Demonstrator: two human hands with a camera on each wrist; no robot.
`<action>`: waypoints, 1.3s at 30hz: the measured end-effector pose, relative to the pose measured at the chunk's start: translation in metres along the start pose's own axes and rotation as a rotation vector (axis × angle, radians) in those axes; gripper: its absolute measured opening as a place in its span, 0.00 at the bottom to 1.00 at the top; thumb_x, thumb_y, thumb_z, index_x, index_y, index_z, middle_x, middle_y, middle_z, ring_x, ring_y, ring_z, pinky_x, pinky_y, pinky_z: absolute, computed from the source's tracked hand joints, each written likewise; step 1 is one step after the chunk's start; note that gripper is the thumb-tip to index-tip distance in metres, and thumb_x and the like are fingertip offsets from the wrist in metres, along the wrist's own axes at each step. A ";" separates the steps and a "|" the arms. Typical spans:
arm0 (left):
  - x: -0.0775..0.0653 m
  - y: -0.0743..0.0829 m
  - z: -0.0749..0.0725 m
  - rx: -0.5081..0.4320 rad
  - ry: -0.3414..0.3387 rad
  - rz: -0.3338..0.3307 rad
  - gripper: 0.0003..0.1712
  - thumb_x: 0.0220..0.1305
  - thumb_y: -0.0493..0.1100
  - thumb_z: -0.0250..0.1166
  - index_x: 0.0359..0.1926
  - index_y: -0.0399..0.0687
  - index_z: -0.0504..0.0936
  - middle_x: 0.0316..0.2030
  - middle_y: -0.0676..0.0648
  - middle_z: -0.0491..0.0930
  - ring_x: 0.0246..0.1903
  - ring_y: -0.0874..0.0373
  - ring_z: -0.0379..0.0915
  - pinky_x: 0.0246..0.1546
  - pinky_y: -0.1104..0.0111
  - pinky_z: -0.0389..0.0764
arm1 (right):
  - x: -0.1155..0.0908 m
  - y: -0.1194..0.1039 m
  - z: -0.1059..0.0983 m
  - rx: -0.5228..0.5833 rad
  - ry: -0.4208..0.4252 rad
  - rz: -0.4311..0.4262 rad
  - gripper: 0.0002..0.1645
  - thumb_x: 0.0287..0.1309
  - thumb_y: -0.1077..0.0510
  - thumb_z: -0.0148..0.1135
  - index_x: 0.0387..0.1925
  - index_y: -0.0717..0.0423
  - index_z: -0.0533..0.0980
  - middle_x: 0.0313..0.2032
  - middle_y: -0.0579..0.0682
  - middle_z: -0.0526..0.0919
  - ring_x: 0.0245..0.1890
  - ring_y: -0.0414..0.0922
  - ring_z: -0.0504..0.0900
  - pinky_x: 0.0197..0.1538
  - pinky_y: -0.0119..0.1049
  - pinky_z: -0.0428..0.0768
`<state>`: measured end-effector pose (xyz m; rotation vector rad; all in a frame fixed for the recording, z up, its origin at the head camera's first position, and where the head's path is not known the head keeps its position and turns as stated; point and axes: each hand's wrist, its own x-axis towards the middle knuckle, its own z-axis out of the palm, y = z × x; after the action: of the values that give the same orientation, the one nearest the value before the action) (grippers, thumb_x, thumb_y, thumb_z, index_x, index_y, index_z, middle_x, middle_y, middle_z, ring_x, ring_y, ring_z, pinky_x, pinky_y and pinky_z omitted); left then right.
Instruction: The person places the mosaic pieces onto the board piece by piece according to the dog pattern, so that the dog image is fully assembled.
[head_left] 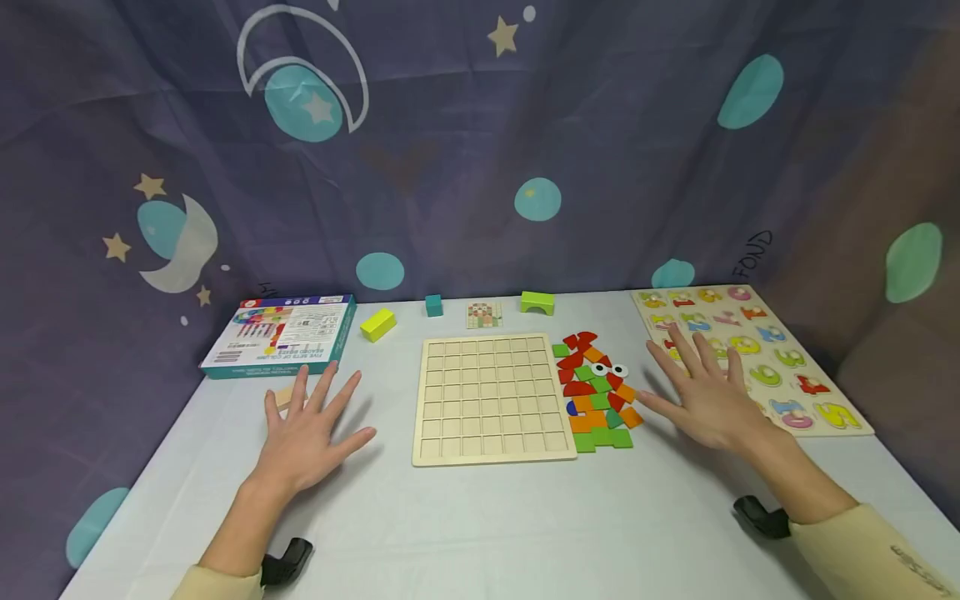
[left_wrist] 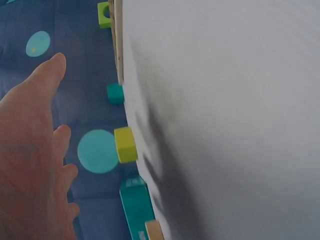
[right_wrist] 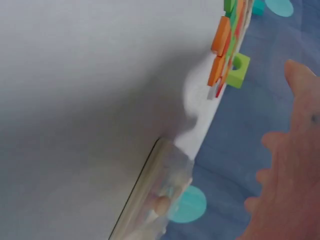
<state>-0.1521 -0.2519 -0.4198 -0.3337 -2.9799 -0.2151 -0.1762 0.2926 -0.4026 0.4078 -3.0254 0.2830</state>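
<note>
My left hand (head_left: 302, 442) hovers over the table's left side, fingers spread and straight, holding nothing. Just beyond its fingertips lies a small light wooden block (head_left: 283, 397), partly covered by them. My right hand (head_left: 708, 400) is spread too, palm down, between the loose coloured pieces and the number puzzle board (head_left: 787, 375). A square wooden grid board (head_left: 491, 400) lies between the hands, its cells bare. Along its right edge sit flat red, green and orange pieces (head_left: 600, 400), with two round white eye pieces (head_left: 598, 368) among them.
At the back left is a teal-edged bead-set box (head_left: 273, 337). A yellow block (head_left: 378, 325), a teal cube (head_left: 433, 306), a small patterned card (head_left: 483, 314) and a green arch block (head_left: 537, 302) line the back. Behind the table hangs a dark blue curtain (head_left: 450, 150).
</note>
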 end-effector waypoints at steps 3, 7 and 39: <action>0.005 0.006 0.002 -0.014 0.009 0.005 0.52 0.62 0.79 0.53 0.80 0.63 0.56 0.79 0.43 0.45 0.76 0.34 0.30 0.63 0.27 0.27 | 0.007 -0.003 0.001 0.006 -0.007 -0.004 0.53 0.66 0.29 0.52 0.80 0.53 0.51 0.79 0.64 0.37 0.75 0.70 0.36 0.65 0.72 0.21; 0.012 0.016 0.005 -0.049 0.027 0.027 0.51 0.62 0.78 0.53 0.80 0.62 0.56 0.79 0.43 0.46 0.76 0.35 0.31 0.64 0.27 0.32 | 0.018 -0.006 0.003 0.031 -0.023 -0.015 0.54 0.66 0.29 0.53 0.80 0.53 0.50 0.78 0.66 0.40 0.75 0.69 0.36 0.65 0.73 0.23; 0.039 0.031 0.054 -0.440 -0.080 0.327 0.51 0.61 0.65 0.68 0.79 0.59 0.58 0.78 0.47 0.52 0.75 0.36 0.43 0.68 0.32 0.39 | 0.119 -0.011 0.029 0.398 -0.111 -0.045 0.34 0.66 0.54 0.65 0.69 0.62 0.69 0.69 0.68 0.62 0.66 0.66 0.61 0.68 0.66 0.59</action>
<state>-0.1896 -0.2057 -0.4635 -0.8840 -2.8679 -0.8346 -0.2894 0.2461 -0.4171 0.5308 -3.0528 0.8939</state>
